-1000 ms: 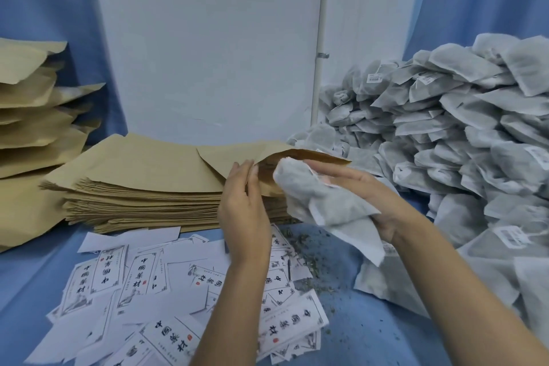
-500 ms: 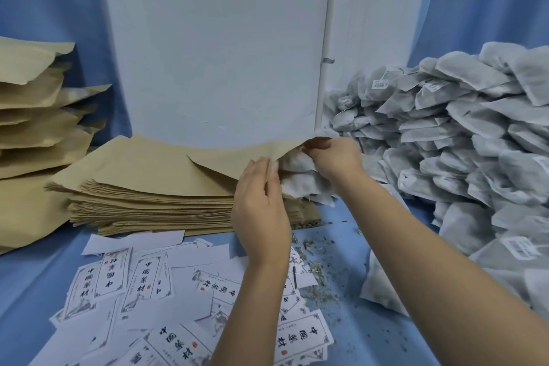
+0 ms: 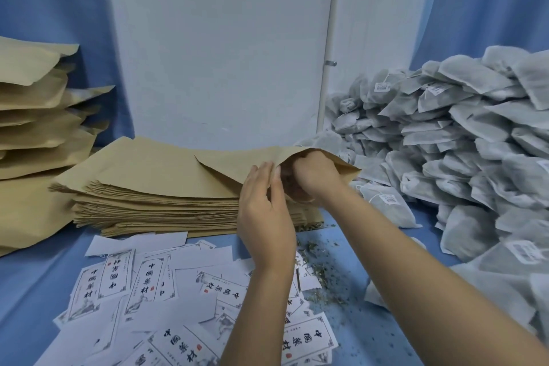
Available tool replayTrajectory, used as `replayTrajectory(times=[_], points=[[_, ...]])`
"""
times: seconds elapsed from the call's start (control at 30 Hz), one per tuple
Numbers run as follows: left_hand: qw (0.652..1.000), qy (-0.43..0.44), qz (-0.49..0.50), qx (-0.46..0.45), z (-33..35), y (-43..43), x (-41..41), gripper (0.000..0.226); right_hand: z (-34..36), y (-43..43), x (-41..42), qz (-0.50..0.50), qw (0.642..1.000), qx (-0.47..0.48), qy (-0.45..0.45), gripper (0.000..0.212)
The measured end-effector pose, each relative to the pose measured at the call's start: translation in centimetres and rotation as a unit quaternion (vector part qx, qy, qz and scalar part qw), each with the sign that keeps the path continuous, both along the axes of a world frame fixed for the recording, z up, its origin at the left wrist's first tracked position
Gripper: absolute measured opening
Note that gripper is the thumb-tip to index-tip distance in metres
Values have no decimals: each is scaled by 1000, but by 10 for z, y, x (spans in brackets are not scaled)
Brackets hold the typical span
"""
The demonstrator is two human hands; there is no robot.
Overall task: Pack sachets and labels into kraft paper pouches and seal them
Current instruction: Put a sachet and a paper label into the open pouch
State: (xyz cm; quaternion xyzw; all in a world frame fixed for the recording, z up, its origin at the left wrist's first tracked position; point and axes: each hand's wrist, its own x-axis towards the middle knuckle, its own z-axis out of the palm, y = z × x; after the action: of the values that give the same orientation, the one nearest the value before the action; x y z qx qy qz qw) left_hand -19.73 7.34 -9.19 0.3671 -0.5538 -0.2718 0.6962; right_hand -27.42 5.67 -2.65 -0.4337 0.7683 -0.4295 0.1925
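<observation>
A kraft paper pouch [image 3: 237, 163] lies on top of a flat stack of pouches [image 3: 166, 208], its mouth held up and wide at the right. My left hand [image 3: 263, 211] holds the near lip of that mouth between thumb and fingers. My right hand [image 3: 312, 175] is curled and pushed into the mouth; its fingers and the sachets it carried are hidden inside. A big heap of grey sachets [image 3: 463, 140] fills the right side. Printed white labels [image 3: 154, 285] lie scattered in front.
Filled kraft pouches [image 3: 32, 104] are stacked at the far left. Loose herb crumbs [image 3: 323, 273] dot the blue cloth between labels and sachets. A white panel [image 3: 219, 47] stands behind the stack. One single sachet [image 3: 389, 208] lies just right of my right wrist.
My right hand has carried the grey sachets from in front of the pouch into its mouth, where they are now out of sight. My left hand has kept hold of the pouch's lip.
</observation>
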Motion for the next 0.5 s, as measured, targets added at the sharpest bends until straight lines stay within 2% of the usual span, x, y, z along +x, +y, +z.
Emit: replayTrajectory(times=[0.1, 0.17, 0.2, 0.27, 0.3, 0.33, 0.43, 0.5], points=[[1000, 12, 1, -10, -4, -1, 0, 31, 0, 0, 2, 31, 999, 0, 26, 28], [999, 8, 33, -32, -6, 2, -2, 33, 1, -4, 9, 65, 996, 48, 29, 34], [998, 11, 50, -45, -4, 3, -3, 35, 2, -7, 12, 64, 995, 54, 54, 32], [992, 7, 87, -87, -5, 5, -3, 35, 5, -11, 15, 67, 978, 82, 178, 17], [990, 8, 96, -107, -4, 4, -4, 32, 6, -8, 18, 63, 975, 96, 191, 22], [988, 12, 97, -116, -4, 5, -5, 31, 6, -13, 16, 73, 973, 104, 191, 28], [991, 35, 90, -90, -4, 5, -5, 35, 5, -15, 21, 89, 981, 127, 113, 32], [995, 12, 76, -63, -3, 5, -5, 37, 2, -11, 18, 99, 989, 78, 78, 31]])
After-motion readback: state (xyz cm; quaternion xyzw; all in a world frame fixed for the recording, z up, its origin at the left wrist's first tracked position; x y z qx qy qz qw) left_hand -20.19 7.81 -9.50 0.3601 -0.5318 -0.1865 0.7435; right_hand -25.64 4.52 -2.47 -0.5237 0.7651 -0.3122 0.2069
